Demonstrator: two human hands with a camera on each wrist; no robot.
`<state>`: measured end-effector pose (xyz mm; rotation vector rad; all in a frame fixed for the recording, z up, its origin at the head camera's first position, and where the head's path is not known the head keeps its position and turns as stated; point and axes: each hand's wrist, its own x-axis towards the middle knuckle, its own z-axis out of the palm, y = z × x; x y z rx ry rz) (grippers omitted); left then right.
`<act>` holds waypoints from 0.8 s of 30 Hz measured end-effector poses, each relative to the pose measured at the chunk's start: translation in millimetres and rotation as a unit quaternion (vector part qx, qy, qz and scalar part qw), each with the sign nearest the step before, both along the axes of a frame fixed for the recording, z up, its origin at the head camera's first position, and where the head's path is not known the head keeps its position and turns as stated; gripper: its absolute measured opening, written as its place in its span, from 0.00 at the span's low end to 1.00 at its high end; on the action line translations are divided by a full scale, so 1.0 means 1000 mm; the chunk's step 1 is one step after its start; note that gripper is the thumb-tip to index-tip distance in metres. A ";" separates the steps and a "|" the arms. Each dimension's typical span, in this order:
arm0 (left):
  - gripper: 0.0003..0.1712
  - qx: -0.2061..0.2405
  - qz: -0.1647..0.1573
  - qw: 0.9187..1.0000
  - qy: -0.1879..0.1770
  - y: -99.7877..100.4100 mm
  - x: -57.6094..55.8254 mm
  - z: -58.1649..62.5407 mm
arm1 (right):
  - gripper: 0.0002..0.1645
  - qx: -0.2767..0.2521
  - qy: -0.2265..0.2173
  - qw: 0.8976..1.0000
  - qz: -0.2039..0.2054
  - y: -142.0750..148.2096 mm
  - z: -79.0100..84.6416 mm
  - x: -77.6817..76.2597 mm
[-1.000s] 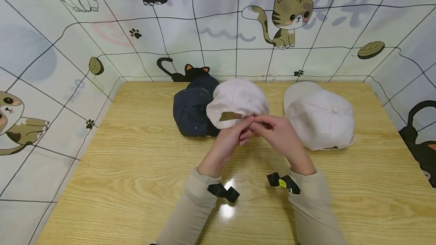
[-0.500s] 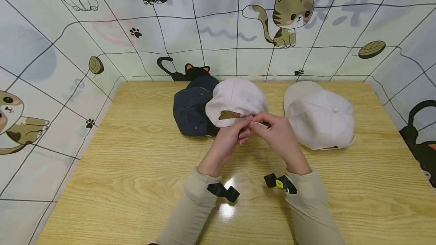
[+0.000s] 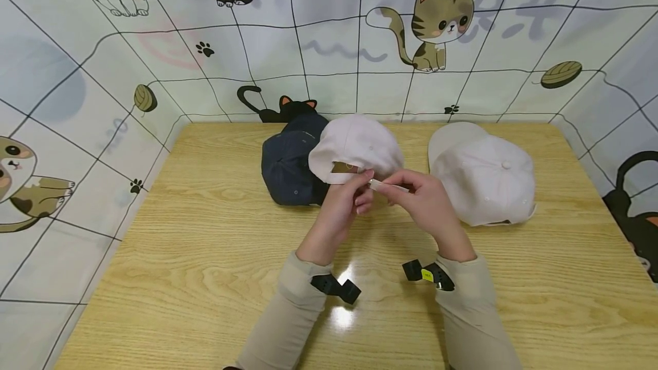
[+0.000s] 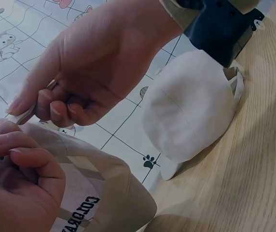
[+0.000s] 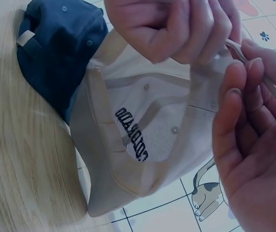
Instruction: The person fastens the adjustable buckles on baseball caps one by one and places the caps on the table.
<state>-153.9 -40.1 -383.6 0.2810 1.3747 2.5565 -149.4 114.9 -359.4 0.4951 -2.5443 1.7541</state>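
A pale pink baseball cap [image 3: 357, 144] is held up at the table's back middle, its rear opening towards me. My left hand [image 3: 341, 204] pinches the back strap beneath that opening. My right hand [image 3: 424, 201] pinches the white free end of the strap [image 3: 388, 186] between thumb and index finger. In the right wrist view the strap [image 5: 236, 48] runs from one hand's fingers to the other's. Dark lettering [image 5: 132, 135] shows inside the cap's crown. The left hand's fingertips are partly hidden at the frame edge in the left wrist view.
Left of the held cap, a navy cap [image 3: 285, 167] lies on the wooden table [image 3: 205, 256], partly covered by it in the head view. A white cap [image 3: 485, 179] rests at the right. Cat-printed cloth [image 3: 329, 56] stands behind and at both sides.
The pink cap has shifted slightly left and up with my left hand. My right hand moved left, then back right, and more of the strap's free end now shows between the hands.
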 end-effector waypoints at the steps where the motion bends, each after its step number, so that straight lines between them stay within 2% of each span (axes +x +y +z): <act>1: 0.12 0.004 0.001 1.000 0.000 0.000 0.000 0.000 | 0.11 -0.003 -0.002 1.000 0.004 0.000 0.003 0.001; 4: 0.13 -0.011 -0.006 1.000 0.008 -0.001 -0.001 0.000 | 0.10 -0.007 -0.005 1.000 0.011 0.000 0.012 0.006; 8: 0.16 -0.072 -0.035 0.996 0.042 -0.002 -0.001 0.001 | 0.10 -0.027 -0.016 0.999 0.018 -0.001 0.014 0.006; 11: 0.20 -0.120 -0.061 0.988 0.082 -0.002 0.001 0.003 | 0.12 -0.041 -0.023 0.999 0.018 -0.001 0.007 0.002; 13: 0.22 -0.127 -0.064 0.986 0.091 -0.002 0.001 0.003 | 0.13 -0.053 -0.026 0.998 0.012 0.001 0.000 -0.001; 16: 0.21 -0.110 -0.036 0.991 0.063 -0.004 0.001 0.003 | 0.14 -0.067 -0.024 0.997 -0.004 0.005 -0.008 -0.005; 20: 0.22 -0.072 0.029 0.997 0.018 -0.007 -0.002 0.001 | 0.14 -0.081 -0.021 0.996 -0.013 0.010 -0.007 -0.006; 24: 0.23 -0.038 0.066 0.997 0.019 -0.008 -0.003 0.001 | 0.12 -0.093 -0.018 0.995 -0.008 0.012 -0.008 -0.007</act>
